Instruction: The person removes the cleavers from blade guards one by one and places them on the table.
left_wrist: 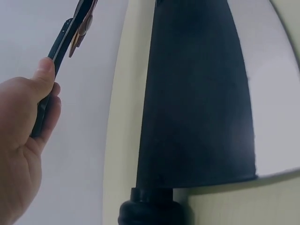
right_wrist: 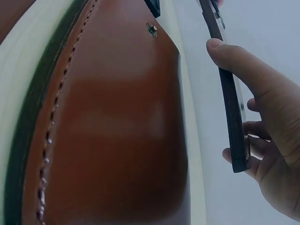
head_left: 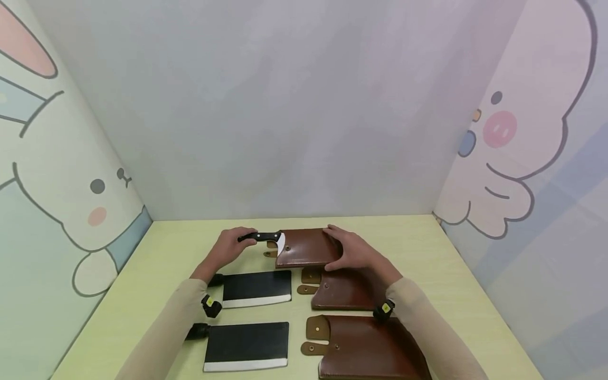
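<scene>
At the back of the table, my left hand [head_left: 227,249] grips the black riveted handle of a cleaver [head_left: 267,236]. Most of its blade is inside a brown leather sheath [head_left: 306,248]; a silver strip of metal shows at the sheath's mouth. My right hand [head_left: 355,250] holds the sheath's far end, thumb and fingers on opposite faces. Two brown straps hang loose by the handle. In the left wrist view, the left thumb [left_wrist: 44,70] presses along the handle. The right wrist view shows the held sheath [right_wrist: 229,108] edge-on in the right hand [right_wrist: 276,122].
Two dark-bladed cleavers lie on the left, one nearer the middle [head_left: 256,287] and one in front [head_left: 247,345]. Two more brown sheaths, a middle one [head_left: 347,291] and a front one [head_left: 370,345], lie to their right with straps unfastened. Walls enclose the pale yellow table [head_left: 180,237].
</scene>
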Tool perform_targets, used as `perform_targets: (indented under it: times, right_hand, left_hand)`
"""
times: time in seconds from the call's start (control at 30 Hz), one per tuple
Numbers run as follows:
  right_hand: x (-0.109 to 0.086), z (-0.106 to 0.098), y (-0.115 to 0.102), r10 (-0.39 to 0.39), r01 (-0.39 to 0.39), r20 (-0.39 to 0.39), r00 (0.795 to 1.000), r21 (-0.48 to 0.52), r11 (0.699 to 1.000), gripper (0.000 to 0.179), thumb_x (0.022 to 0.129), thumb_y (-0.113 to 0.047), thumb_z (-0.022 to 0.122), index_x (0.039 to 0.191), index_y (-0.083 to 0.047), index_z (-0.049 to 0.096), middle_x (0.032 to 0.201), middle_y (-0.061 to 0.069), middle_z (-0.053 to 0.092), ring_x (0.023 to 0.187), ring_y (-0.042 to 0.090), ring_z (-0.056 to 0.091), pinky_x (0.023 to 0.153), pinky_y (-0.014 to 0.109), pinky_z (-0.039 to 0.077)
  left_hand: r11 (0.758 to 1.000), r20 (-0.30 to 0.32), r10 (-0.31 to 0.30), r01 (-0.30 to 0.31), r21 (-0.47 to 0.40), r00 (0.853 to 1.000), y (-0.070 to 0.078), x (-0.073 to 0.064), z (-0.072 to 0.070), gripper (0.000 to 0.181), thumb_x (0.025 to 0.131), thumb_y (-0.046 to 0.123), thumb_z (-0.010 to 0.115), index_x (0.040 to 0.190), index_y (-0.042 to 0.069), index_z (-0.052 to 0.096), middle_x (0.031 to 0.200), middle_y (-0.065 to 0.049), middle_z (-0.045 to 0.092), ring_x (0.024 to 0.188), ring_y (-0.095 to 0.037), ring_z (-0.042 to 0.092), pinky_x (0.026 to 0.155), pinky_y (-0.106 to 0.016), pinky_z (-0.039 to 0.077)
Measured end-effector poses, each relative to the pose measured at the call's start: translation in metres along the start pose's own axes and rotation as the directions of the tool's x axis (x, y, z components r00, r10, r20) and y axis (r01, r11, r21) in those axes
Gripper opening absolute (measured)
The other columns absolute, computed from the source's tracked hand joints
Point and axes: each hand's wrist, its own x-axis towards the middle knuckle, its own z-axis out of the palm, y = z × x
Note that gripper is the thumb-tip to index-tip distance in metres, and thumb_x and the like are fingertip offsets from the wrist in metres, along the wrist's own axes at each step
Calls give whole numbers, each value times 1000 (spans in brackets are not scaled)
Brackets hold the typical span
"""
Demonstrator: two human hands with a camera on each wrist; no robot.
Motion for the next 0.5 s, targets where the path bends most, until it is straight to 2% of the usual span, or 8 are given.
perform_targets:
  times: [0.13,0.5]
  right_hand:
    - [-1,0,-1,7,-7,6,1000,-11,1000,109,74,-54,89,161,-16,34,165,16,31,148,36,37,113,54,41]
    - [-1,-5,-6,18,-18,-4,1000,-53,998,115,73,-56,88,161,-8,32,164,14,33,146,35,41,113,50,42]
  left_hand:
    - [1000,4,14,-14,5,1000,-1,-1,1,34,94,17,74,124,1,72,116,-15,74,99,-28,71,79,-45,56]
    - [1000,1,3,-3,-6,1000,-4,-2,0,35,95,16,73,126,0,71,119,-17,72,104,-33,70,82,-48,56]
